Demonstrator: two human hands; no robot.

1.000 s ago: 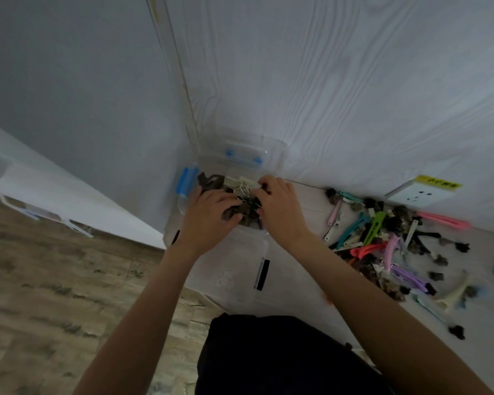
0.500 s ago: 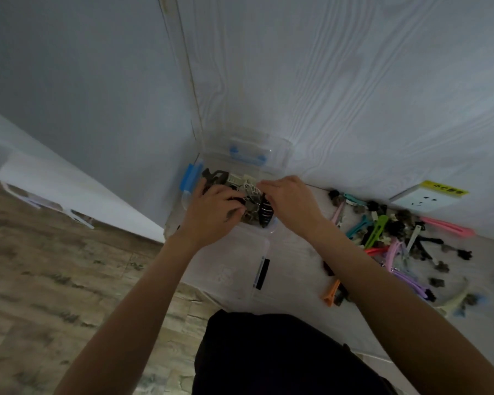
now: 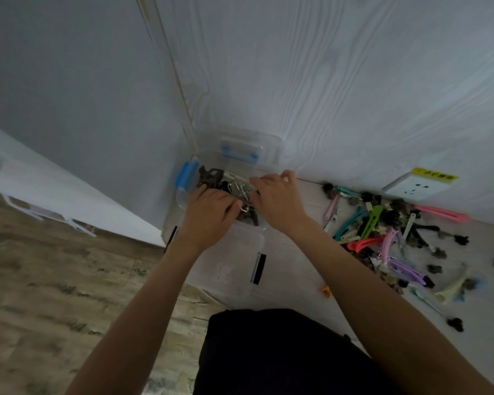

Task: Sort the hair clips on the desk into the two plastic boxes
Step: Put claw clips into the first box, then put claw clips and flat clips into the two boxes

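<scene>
— Where are the boxes found?

— A clear plastic box with blue latches (image 3: 187, 175) is set in the far left corner of the desk (image 3: 291, 269), against the wall. A heap of dark and metal clips (image 3: 241, 192) is seen inside it. A second clear box with black latches (image 3: 234, 269) is placed just in front of it, at the desk's left edge.

— And the hands?

— The left hand (image 3: 211, 212) is laid over the heap in the far box, its fingers curled down among the clips; whether anything is grasped cannot be told. The right hand (image 3: 277, 198) is held at the box's right rim, fingers bent toward the heap; its hold cannot be told either.

— What is left on the desk?

— A pile of coloured hair clips (image 3: 382, 232) is spread toward the right edge, well apart from the boxes. A white socket (image 3: 411, 186) is seen behind it.
</scene>
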